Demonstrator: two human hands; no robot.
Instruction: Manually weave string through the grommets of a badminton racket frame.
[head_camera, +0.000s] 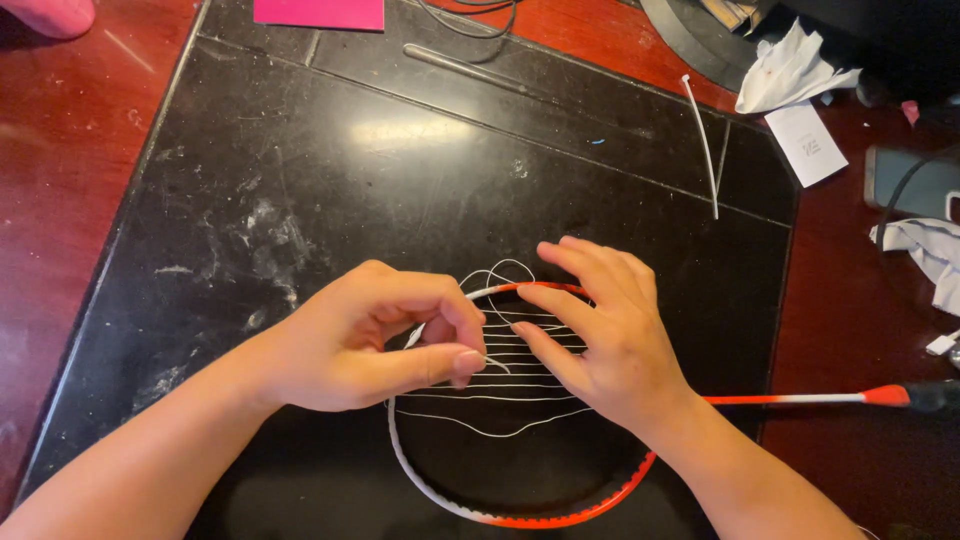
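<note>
Red-and-white racket head (520, 515) is lying flat on the black mat (300, 200), partly strung, strings (500, 390) sagging loose. Left hand (370, 340) is pinching a string end; right hand (600, 330) is resting half-open, fingertips on strings.

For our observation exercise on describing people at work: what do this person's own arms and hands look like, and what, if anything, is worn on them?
Both forearms are bare, with no sleeves in view. The left hand and right hand wear no gloves; no rings, watch or bracelet show. The fingernails are short and look unpainted.
</note>
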